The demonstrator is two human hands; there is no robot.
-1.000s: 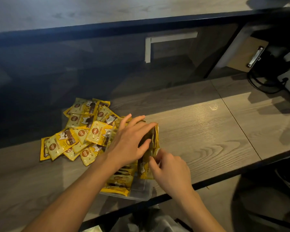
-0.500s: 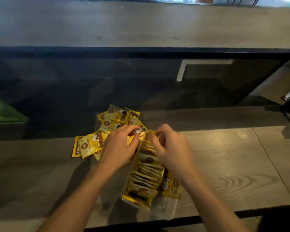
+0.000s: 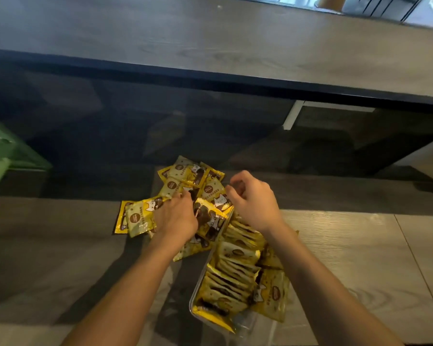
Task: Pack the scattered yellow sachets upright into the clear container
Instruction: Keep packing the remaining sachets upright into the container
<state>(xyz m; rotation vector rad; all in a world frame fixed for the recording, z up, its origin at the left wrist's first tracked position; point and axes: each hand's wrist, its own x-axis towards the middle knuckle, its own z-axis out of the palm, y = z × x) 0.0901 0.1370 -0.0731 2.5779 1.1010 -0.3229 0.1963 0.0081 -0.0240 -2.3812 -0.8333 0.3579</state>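
1. The clear container [image 3: 245, 323] lies on the table [image 3: 360, 258] below and between the two hands, already filled along most of its length with a row of yellow sachets [image 3: 235, 265] standing on edge; only its near end shows bare plastic.

2. Half a second ago both hands were bunched over the far end of that row, pinching at its last packets. Now they have parted and moved off it toward the loose pile [image 3: 185, 178], which lies just beyond the container's far end.

3. The left hand [image 3: 175, 218] has gone down onto the pile. Its fingers are curled over the sachets there, and one sachet [image 3: 210, 221] stands tilted just to the right of its grip; whether the fingers actually hold that packet cannot be told, since the back of the hand hides them.

4. The right hand [image 3: 254, 196] hovers just past the row's far end, fingers loosely curled, with nothing seen in its grip.

5. One sachet [image 3: 273, 295] lies flat against the container's right side, apparently outside the row.

6. Judged from this, the last insertion looks finished and the next pick has begun. A good many packets remain to the left of and beyond both grips.

7. The table's dark back panel [image 3: 210, 126] rises just behind the pile.
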